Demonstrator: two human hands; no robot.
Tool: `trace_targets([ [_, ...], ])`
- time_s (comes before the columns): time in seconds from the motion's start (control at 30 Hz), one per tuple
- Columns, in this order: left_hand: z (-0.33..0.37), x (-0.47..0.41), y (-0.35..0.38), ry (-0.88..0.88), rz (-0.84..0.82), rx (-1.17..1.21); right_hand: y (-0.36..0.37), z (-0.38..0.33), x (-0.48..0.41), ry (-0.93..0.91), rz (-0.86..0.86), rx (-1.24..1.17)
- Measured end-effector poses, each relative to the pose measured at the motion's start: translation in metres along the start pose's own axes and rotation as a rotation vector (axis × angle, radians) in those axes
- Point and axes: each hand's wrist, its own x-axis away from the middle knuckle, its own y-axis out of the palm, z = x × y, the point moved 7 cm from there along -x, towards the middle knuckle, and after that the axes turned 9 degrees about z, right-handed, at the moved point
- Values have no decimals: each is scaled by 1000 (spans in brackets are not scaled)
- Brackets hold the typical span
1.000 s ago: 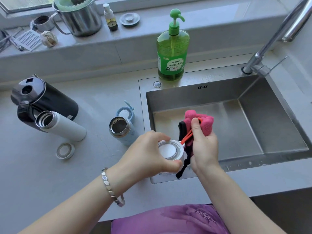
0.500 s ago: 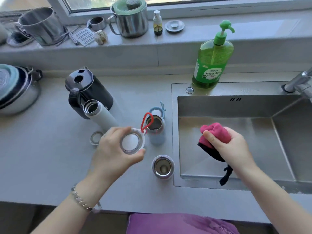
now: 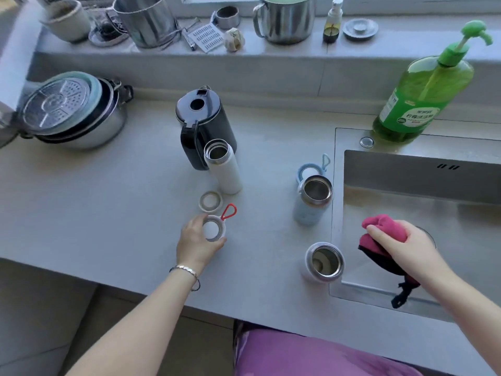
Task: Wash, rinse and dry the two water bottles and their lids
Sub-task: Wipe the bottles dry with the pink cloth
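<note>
On a grey tabletop point(image 3: 113, 213), the left hand point(image 3: 196, 244) grips a white lid point(image 3: 214, 229) with a red loop. The right hand point(image 3: 404, 246) clutches a pink cloth point(image 3: 382, 226) over the sink point(image 3: 423, 194). Open bottles, white point(image 3: 226, 169), blue point(image 3: 311, 203) and steel-rimmed point(image 3: 324, 263), stand between, beside a black kettle point(image 3: 204, 126).

counter point(image 3: 113, 202): matt grey, smooth | sink point(image 3: 406, 172) at its right: brushed metal, dull shine | cloth point(image 3: 379, 226) in my right hand point(image 3: 404, 248), over the sink: soft pink fabric | lid point(image 3: 214, 230) under my left hand point(image 3: 196, 242), left of the sink: white plastic, red loop | bottle point(image 3: 324, 261) beside the sink: shiny steel mouth
</note>
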Motion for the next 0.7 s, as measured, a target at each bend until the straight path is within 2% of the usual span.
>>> trace_targets([
  [0.1,-14,-4,1,-42,4,81,3,1,3,4,-13,1],
  [0.2,-2,6,-8,3,72,-15,3,1,5,4,-27,-28],
  [0.3,53,39,-27,228,225,14,0,4,8,14,-17,-56],
  [0.33,78,53,-27,336,187,71,-1,7,9,24,-13,-60],
  [0.4,124,81,-12,509,-17,135,-5,16,10,47,-13,-76],
  [0.5,170,110,28,536,-406,21,-16,30,14,80,-1,-155],
  [0.53,177,115,42,535,-490,-51,-21,35,16,90,8,-180],
  [0.6,184,119,63,530,-585,-195,-31,46,21,111,29,-215],
  [0.7,182,121,79,559,-580,-348,-43,64,26,132,64,-260],
])
